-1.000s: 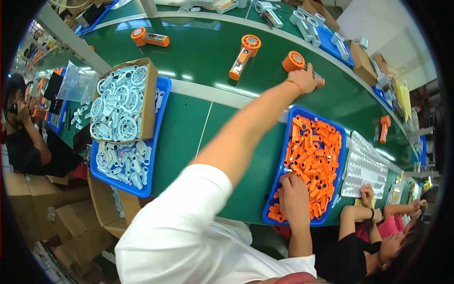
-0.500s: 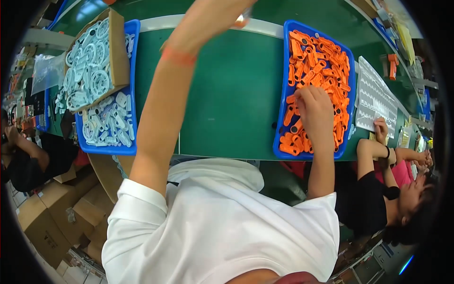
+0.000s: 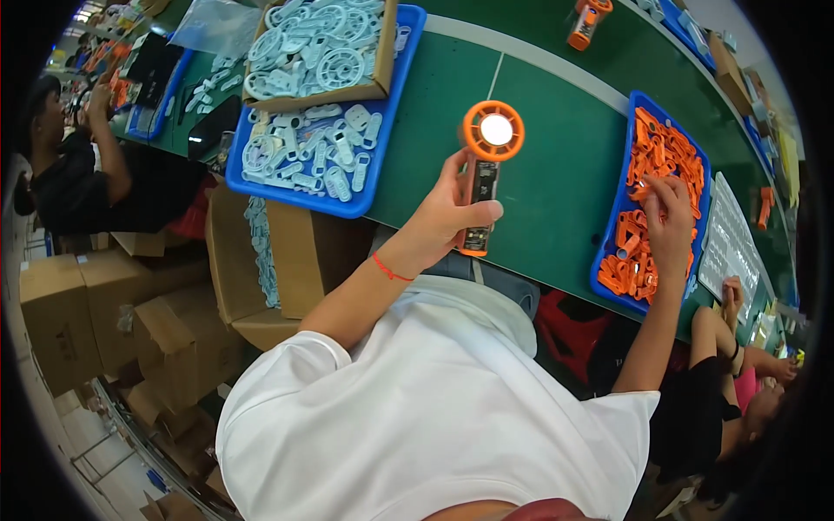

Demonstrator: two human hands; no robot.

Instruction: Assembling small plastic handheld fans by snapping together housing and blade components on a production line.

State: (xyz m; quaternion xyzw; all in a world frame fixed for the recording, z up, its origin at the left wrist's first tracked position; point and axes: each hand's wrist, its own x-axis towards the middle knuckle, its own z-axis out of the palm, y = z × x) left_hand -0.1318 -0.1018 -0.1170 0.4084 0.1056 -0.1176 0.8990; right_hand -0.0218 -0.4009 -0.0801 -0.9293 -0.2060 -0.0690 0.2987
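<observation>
My left hand [image 3: 441, 222] grips the handle of an orange hand-held fan body [image 3: 483, 170], its round head with a white centre pointing up and away from me over the green belt [image 3: 556, 148]. My right hand [image 3: 667, 211] reaches into a blue tray [image 3: 607, 257] full of small orange plastic parts [image 3: 660, 152], fingers pinched among the parts. I cannot tell whether it holds one. A red cord circles my left wrist.
A blue tray [image 3: 300, 196] of white plastic parts lies at the left, with a cardboard box [image 3: 383, 54] of white rings on it. Another orange fan [image 3: 586, 17] lies farther up the belt. A white sheet [image 3: 728, 245] sits right of the orange tray. Seated people flank me; cartons [image 3: 156, 339] stand below left.
My left hand has drawn the orange fan back from the far side of the belt to just in front of me. My right hand stayed in the orange parts tray.
</observation>
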